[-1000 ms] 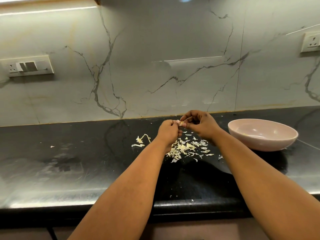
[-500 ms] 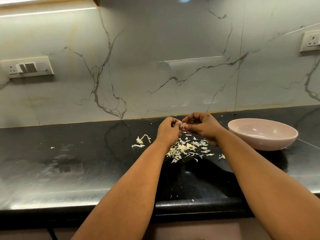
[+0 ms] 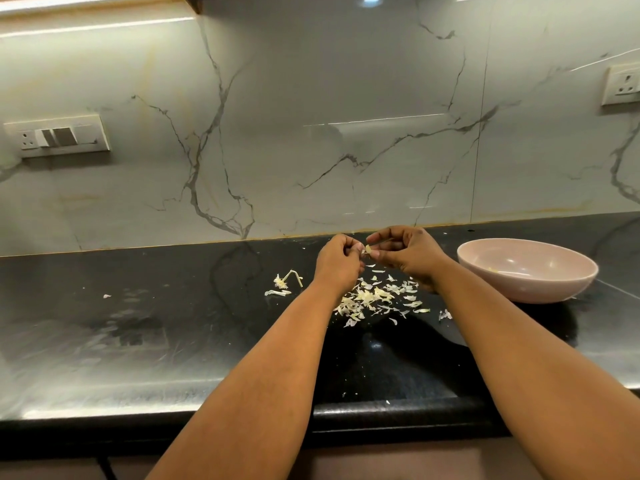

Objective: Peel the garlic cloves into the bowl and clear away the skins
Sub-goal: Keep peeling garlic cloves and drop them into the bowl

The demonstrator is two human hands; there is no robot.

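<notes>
Both my hands are held together above the black counter [image 3: 138, 327]. My left hand [image 3: 337, 263] and my right hand [image 3: 407, 252] pinch one small pale garlic clove [image 3: 368, 250] between their fingertips. Under them lies a loose heap of garlic skins [image 3: 375, 299]. A pink bowl [image 3: 526, 271] stands to the right of my right hand, with a few pale bits inside.
A garlic stem with dry root and skin scraps [image 3: 285, 282] lies left of the heap. One stray skin flake [image 3: 106, 296] sits far left. A marble backsplash with a switch plate [image 3: 57, 136] and a socket [image 3: 621, 84] rises behind the counter.
Both hands stay together on the clove; they have shifted slightly, with the fingers working at it. The bowl and the skins have not moved.
</notes>
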